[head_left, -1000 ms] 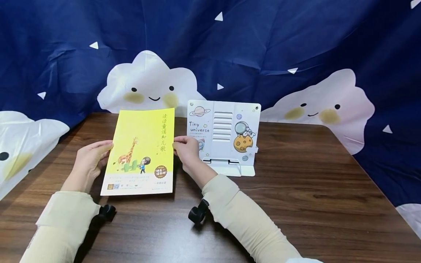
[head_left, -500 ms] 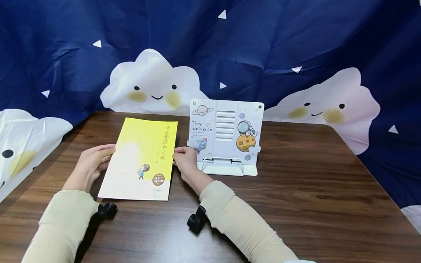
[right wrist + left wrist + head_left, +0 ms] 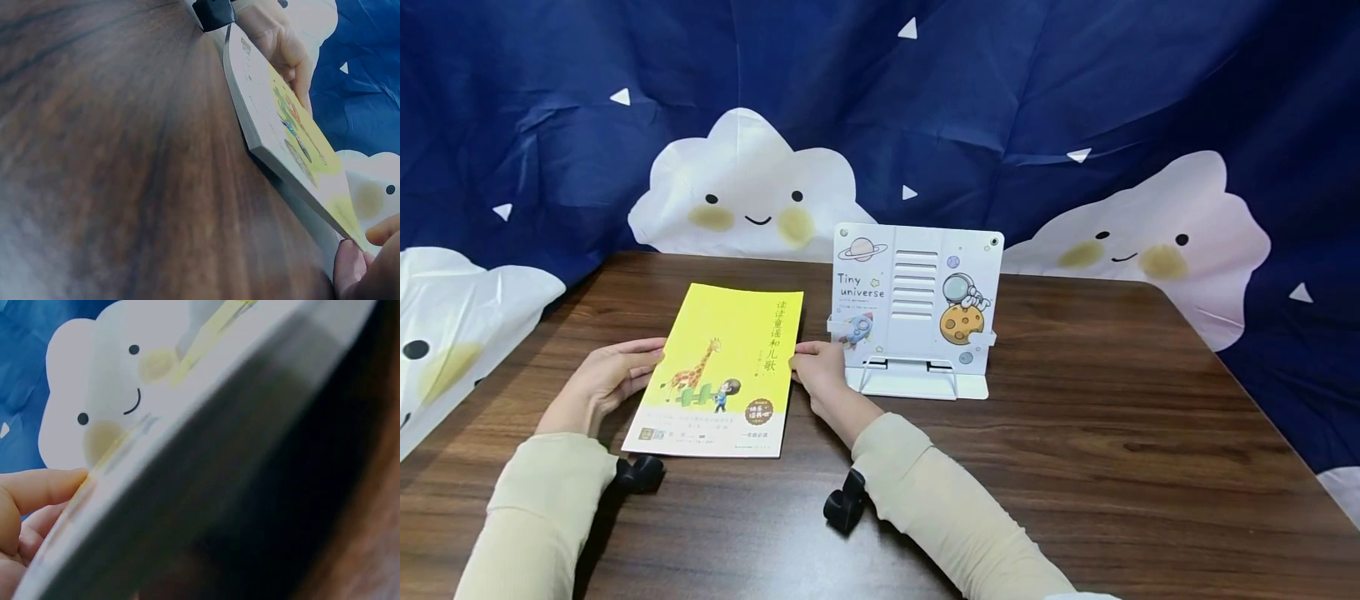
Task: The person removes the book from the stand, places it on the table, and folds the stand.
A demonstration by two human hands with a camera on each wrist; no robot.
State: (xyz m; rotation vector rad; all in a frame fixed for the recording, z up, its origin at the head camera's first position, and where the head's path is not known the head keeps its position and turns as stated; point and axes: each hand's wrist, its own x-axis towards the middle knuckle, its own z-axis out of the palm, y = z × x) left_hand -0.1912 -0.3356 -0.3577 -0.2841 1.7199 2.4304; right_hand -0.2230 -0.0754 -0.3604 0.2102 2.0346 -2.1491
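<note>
A thin yellow book [image 3: 737, 325] with a giraffe, a child and Chinese writing on its cover lies face up between both hands, left of the middle of the table. My left hand [image 3: 612, 379] pinches its left edge between thumb and fingers. The opposite edge is held by my right hand [image 3: 826, 375]; its fingers [image 3: 350, 265] reach beneath the book in the right wrist view. That view has the book's near edge low over the wood, with a dark shadow under it. Whether the far edge touches the table, I cannot tell.
A white book stand [image 3: 913, 287] printed with an astronaut and "Tiny universe" stands upright just right of my right hand. The brown wooden table [image 3: 1112, 433] extends to the right. Behind it hangs a blue curtain [image 3: 970, 108] with smiling clouds.
The book has sunk towards the table and tilted back flatter, with both hands still gripping its sides. Glare crossed the cover half a second ago and has gone. The stand remains in place.
</note>
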